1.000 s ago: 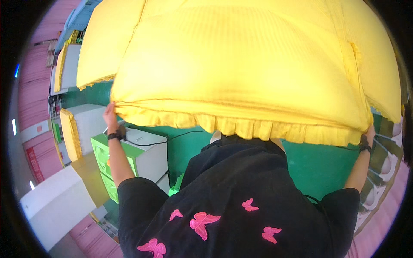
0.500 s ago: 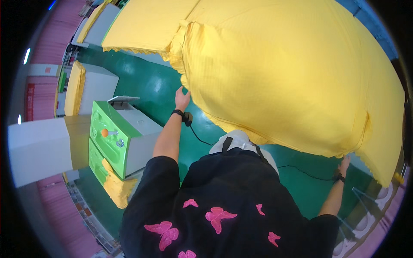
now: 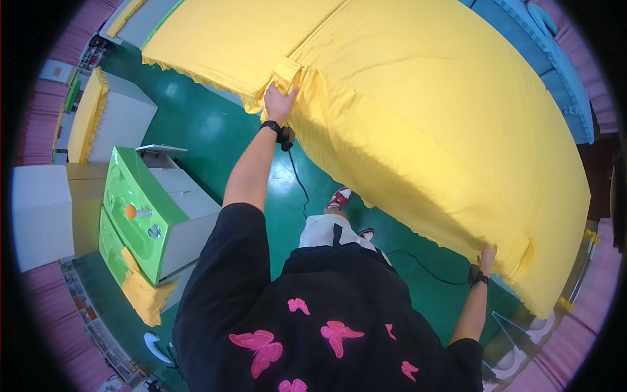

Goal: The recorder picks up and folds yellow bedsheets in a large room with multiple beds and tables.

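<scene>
A large yellow cloth cover (image 3: 424,111) with a ruffled hem is draped over a wide, raised, table-like form. At the gathered fold by its near left corner, my left hand (image 3: 279,104) grips the fabric, thumb toward the right. Farther right, my right hand (image 3: 486,255) holds the cover near its lower front edge; its fingertips are partly hidden against the cloth. Slanting creases run across the front panel between my hands. What lies beneath the cloth is hidden. Each wrist wears a black band with a small device.
To the left stands a green sink unit (image 3: 157,222) with an orange-knobbed fitting and a crumpled yellow cloth (image 3: 145,294) over its lower edge. Behind it is a white cabinet (image 3: 121,117) with a yellow cover. Dark cables trail over the green floor (image 3: 196,124).
My left hand has gone up and forward along the cover's edge to the corner fold. The front panel now slants with more creases. The whole view has shifted, and my feet now show.
</scene>
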### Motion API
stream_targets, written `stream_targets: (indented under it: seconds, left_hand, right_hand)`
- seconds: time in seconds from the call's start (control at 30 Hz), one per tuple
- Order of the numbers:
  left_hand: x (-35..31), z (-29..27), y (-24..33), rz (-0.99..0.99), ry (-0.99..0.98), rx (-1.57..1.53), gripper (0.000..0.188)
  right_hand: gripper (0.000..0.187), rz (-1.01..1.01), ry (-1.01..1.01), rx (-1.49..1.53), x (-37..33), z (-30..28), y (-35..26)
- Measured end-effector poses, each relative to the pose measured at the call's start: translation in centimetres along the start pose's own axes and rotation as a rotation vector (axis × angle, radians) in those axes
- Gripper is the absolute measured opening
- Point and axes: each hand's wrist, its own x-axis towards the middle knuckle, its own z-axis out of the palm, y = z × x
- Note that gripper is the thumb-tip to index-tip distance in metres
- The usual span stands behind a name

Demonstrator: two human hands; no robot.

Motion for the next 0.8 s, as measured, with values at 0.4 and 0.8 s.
stream_targets:
  seconds: [0.4, 0.8]
  left_hand:
    - [74.7, -4.8, -72.5, 0.259, -0.143, -0.511, 0.029]
    - [57.5, -24.2, -60.4, -0.517, -0.705, -1.073, 0.031]
  right_hand:
    - [0.077, -0.256, 0.214, -0.638, -43.8, 94.6, -10.5]
    - [0.061, -0.211, -0.296, -0.425, -27.3, 81.1, -26.6]
